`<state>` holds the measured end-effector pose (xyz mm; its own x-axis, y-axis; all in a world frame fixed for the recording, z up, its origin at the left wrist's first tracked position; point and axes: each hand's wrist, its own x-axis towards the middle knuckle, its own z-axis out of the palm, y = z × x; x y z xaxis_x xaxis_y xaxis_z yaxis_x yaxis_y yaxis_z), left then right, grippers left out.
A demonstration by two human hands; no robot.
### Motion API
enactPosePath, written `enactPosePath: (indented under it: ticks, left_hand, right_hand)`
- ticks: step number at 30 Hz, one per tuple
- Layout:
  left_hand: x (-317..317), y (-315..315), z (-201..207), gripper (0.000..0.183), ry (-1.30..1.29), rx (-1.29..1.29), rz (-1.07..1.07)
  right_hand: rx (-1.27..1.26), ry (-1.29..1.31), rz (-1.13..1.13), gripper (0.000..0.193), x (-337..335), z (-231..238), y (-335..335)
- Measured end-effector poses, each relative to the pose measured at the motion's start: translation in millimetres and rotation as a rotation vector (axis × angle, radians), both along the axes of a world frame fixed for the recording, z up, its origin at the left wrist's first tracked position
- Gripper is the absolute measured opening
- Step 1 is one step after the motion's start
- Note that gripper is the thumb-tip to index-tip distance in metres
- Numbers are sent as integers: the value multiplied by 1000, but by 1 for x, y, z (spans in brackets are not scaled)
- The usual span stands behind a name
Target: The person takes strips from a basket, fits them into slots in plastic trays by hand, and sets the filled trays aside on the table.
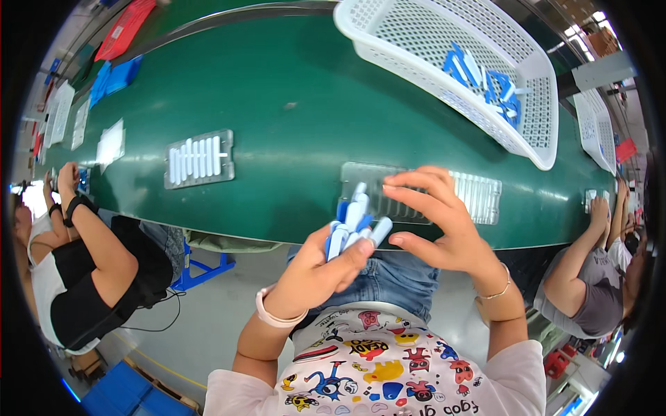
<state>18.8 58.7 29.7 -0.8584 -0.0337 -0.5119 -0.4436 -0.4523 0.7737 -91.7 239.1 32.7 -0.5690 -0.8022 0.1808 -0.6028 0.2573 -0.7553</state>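
Note:
My left hand [320, 269] is closed round a bunch of small white and blue plastic sticks [355, 223], which poke out past the thumb. My right hand [444, 220] is open, its fingers spread and curved, a little to the right of the bunch, with nothing seen between them. Beneath both hands lies a clear plastic tray [357, 171] with slots, partly hidden by my right hand. Beyond that hand the slotted part [479, 197] looks whitish; whether it holds pieces I cannot tell.
A clear tray [199, 159] with a row of white sticks lies to the left. At the back right stands a white perforated basket [444, 84] holding blue and white pieces [485, 83]. Co-workers [111, 256] sit left and right along the green table [277, 90].

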Motion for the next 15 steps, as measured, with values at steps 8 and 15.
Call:
enactPosePath:
  ticks: [8,15]
  left_hand:
    - [-20,8,-2,21,-174,631,-211]
    - [-19,12,-4,26,-64,142,-101]
  right_hand:
    - [-448,-750,-231,5,4,-4,17]
    - [-491,-1005,-307,6,0,-13,18]
